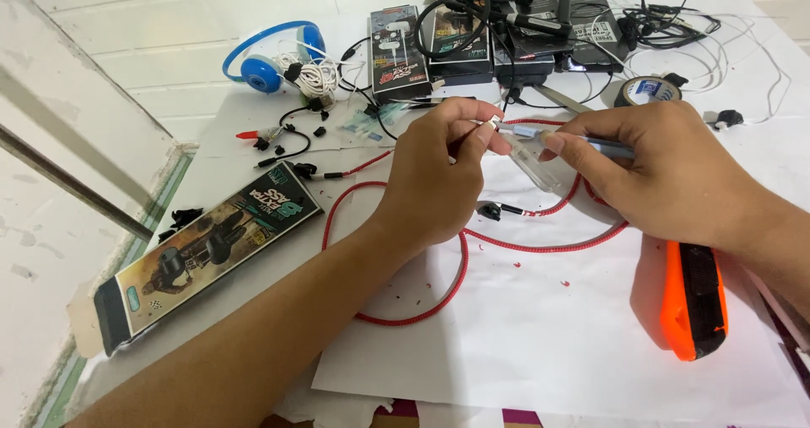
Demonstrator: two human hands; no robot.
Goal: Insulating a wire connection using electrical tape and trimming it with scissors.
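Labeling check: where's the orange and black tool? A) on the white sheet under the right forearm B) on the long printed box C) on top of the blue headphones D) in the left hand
A: the orange and black tool lies on the white sheet beneath the right forearm, while both hands work on the red cable above it.

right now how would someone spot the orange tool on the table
Start at the big white paper sheet covering the table's near side. By its right edge, under the right forearm, lies the orange tool: a chunky orange body with a black grip, the only orange thing there.
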